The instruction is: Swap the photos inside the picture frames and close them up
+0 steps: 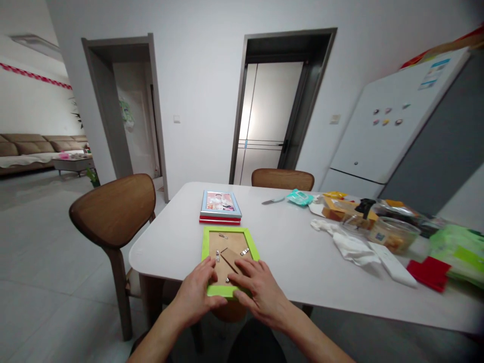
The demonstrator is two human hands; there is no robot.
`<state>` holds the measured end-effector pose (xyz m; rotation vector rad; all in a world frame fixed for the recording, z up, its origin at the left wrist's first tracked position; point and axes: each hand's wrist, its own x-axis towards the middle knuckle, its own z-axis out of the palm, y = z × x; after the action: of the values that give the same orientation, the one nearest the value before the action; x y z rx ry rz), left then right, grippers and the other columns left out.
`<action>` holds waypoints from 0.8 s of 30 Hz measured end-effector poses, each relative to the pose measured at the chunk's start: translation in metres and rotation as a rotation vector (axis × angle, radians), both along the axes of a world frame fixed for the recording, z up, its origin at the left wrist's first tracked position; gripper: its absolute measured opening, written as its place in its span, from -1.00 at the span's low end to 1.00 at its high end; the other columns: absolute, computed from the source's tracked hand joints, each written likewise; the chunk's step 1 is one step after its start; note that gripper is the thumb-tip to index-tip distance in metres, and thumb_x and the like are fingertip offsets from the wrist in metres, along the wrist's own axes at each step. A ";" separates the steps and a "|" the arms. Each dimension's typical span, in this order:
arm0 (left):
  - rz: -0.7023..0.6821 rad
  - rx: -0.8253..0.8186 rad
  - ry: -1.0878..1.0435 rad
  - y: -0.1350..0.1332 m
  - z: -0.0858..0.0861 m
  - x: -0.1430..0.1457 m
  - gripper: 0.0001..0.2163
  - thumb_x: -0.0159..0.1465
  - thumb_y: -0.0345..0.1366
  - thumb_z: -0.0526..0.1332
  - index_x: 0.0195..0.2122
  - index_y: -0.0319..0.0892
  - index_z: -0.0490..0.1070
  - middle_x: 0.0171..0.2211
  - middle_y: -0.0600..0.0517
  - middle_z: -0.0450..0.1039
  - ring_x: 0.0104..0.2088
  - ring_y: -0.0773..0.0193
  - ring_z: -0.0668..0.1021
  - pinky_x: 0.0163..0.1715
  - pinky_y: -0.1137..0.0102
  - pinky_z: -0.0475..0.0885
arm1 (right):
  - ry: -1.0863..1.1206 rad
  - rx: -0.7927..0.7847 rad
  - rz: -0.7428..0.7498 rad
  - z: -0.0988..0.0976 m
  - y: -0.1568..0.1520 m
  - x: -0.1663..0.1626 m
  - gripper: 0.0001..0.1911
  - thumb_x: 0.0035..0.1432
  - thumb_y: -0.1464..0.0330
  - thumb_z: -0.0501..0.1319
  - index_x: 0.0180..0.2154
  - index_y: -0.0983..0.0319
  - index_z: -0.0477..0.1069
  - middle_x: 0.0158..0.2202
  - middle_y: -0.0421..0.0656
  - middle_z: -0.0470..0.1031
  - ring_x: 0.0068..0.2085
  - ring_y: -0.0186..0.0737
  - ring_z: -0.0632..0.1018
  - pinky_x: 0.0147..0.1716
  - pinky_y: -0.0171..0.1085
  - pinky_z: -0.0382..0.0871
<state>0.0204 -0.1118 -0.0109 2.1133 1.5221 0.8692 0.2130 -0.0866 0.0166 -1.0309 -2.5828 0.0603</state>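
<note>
A lime-green picture frame lies face down at the near edge of the white table, its brown backing board and small metal clips showing. My left hand rests on the frame's lower left corner, fingers flat on the backing and thumb along the green edge. My right hand lies on the lower right part, fingers spread over the backing board. Just beyond the frame sits a short stack of other frames, the top one light blue with a photo in it, red ones beneath.
Wooden chairs stand at the table's left and far side. On the right lie a white cloth, a clear food container, packets, red cards and green bags. A fridge stands at the right.
</note>
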 end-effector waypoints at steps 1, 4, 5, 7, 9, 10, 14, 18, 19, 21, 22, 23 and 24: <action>0.000 -0.004 0.002 0.000 0.001 0.000 -0.71 -0.16 -0.30 0.31 -0.40 -0.14 0.29 0.08 -0.08 0.13 0.11 0.19 0.13 0.05 0.33 0.08 | -0.011 -0.006 0.003 0.000 0.000 0.000 -0.68 0.03 0.19 0.02 -0.13 0.02 0.30 -0.02 -0.14 0.23 0.01 -0.09 0.17 -0.08 -0.07 0.02; 0.006 -0.019 0.008 0.000 0.002 0.000 -0.70 -0.18 -0.30 0.32 -0.41 -0.14 0.29 0.07 -0.09 0.15 0.11 0.19 0.13 0.05 0.35 0.09 | -0.006 -0.020 0.040 -0.001 0.002 0.001 -0.66 -0.03 0.14 0.08 -0.16 0.02 0.32 -0.02 -0.15 0.22 0.01 -0.09 0.17 -0.08 -0.08 0.01; 0.009 -0.024 0.009 0.000 0.003 0.001 -0.70 -0.18 -0.30 0.32 -0.41 -0.15 0.29 0.07 -0.09 0.15 0.11 0.19 0.13 0.04 0.35 0.09 | 0.005 -0.022 0.059 -0.002 0.002 0.002 -0.67 -0.04 0.16 0.10 -0.18 0.03 0.34 -0.02 -0.16 0.22 0.00 -0.09 0.17 -0.08 -0.10 0.02; 0.012 -0.032 0.010 0.000 0.004 0.001 -0.70 -0.18 -0.31 0.32 -0.40 -0.15 0.30 0.06 -0.09 0.17 0.11 0.19 0.14 0.04 0.35 0.10 | 0.032 -0.016 0.089 -0.004 0.004 0.003 -0.70 -0.06 0.20 0.13 -0.21 0.05 0.36 -0.03 -0.16 0.23 -0.01 -0.11 0.19 -0.09 -0.12 0.04; 0.015 -0.036 0.009 0.000 0.005 0.001 -0.70 -0.18 -0.31 0.32 -0.39 -0.15 0.30 0.04 -0.08 0.20 0.10 0.19 0.15 0.03 0.36 0.11 | 0.057 -0.007 0.112 -0.007 0.006 0.004 -0.72 -0.07 0.24 0.15 -0.22 0.06 0.37 -0.05 -0.16 0.24 -0.02 -0.13 0.20 -0.08 -0.13 0.04; 0.015 -0.038 0.005 0.000 0.006 0.001 -0.70 -0.18 -0.31 0.32 -0.39 -0.15 0.31 0.03 -0.08 0.21 0.10 0.19 0.15 0.03 0.36 0.11 | 0.066 -0.006 0.123 -0.008 0.006 0.005 -0.72 -0.08 0.25 0.15 -0.23 0.07 0.37 -0.06 -0.16 0.25 -0.02 -0.13 0.20 -0.08 -0.14 0.05; 0.013 -0.042 -0.016 0.000 0.007 0.001 -0.69 -0.19 -0.30 0.32 -0.39 -0.15 0.31 0.03 -0.06 0.21 0.10 0.18 0.15 0.03 0.37 0.12 | 0.092 -0.016 0.145 -0.009 0.006 0.005 -0.72 -0.09 0.26 0.17 -0.24 0.08 0.38 -0.08 -0.15 0.27 -0.04 -0.15 0.23 -0.08 -0.15 0.08; 0.022 -0.046 -0.026 0.000 0.007 0.001 -0.70 -0.20 -0.33 0.32 -0.40 -0.16 0.31 0.03 -0.07 0.21 0.10 0.17 0.15 0.02 0.37 0.13 | 0.113 -0.027 0.151 -0.007 0.002 0.006 -0.69 -0.12 0.30 0.19 -0.22 0.10 0.37 -0.07 -0.14 0.26 -0.03 -0.12 0.23 -0.07 -0.13 0.08; 0.021 -0.046 -0.030 0.000 0.007 0.001 -0.70 -0.20 -0.33 0.32 -0.40 -0.16 0.31 0.03 -0.07 0.21 0.10 0.18 0.16 0.02 0.36 0.13 | 0.121 -0.034 0.150 -0.007 0.002 0.007 -0.66 -0.12 0.30 0.18 -0.19 0.11 0.35 -0.06 -0.13 0.26 -0.03 -0.12 0.23 -0.06 -0.13 0.09; 0.018 -0.044 -0.038 0.000 0.007 0.001 -0.68 -0.21 -0.34 0.32 -0.38 -0.16 0.32 0.03 -0.07 0.21 0.09 0.18 0.17 0.02 0.35 0.13 | 0.151 -0.049 0.112 -0.007 0.006 0.009 -0.62 -0.06 0.31 0.12 -0.12 0.15 0.30 -0.05 -0.10 0.26 -0.03 -0.15 0.25 -0.06 -0.16 0.10; 0.020 -0.046 -0.040 0.000 0.007 0.001 -0.67 -0.22 -0.34 0.32 -0.38 -0.16 0.32 0.03 -0.07 0.22 0.09 0.18 0.17 0.02 0.34 0.12 | 0.168 -0.050 0.066 -0.008 0.011 0.010 -0.62 -0.02 0.31 0.07 -0.10 0.18 0.29 -0.06 -0.08 0.26 -0.04 -0.17 0.25 -0.06 -0.17 0.11; 0.022 -0.049 -0.044 0.000 0.007 0.002 -0.67 -0.23 -0.33 0.32 -0.38 -0.16 0.32 0.02 -0.07 0.22 0.09 0.17 0.17 0.02 0.34 0.12 | 0.183 -0.046 0.002 -0.009 0.017 0.012 -0.64 0.02 0.33 0.03 -0.09 0.21 0.28 -0.06 -0.06 0.27 -0.05 -0.18 0.26 -0.06 -0.19 0.12; 0.024 -0.050 -0.048 0.000 0.007 0.002 -0.67 -0.23 -0.33 0.33 -0.39 -0.16 0.32 0.02 -0.07 0.22 0.09 0.17 0.17 0.02 0.34 0.12 | 0.190 -0.038 -0.071 -0.009 0.024 0.013 -0.65 0.05 0.35 -0.01 -0.10 0.23 0.29 -0.08 -0.05 0.29 -0.06 -0.19 0.27 -0.07 -0.20 0.13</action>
<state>0.0221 -0.1115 -0.0043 2.0281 1.5320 0.8743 0.2259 -0.0629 0.0073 -1.0741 -2.3811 0.1811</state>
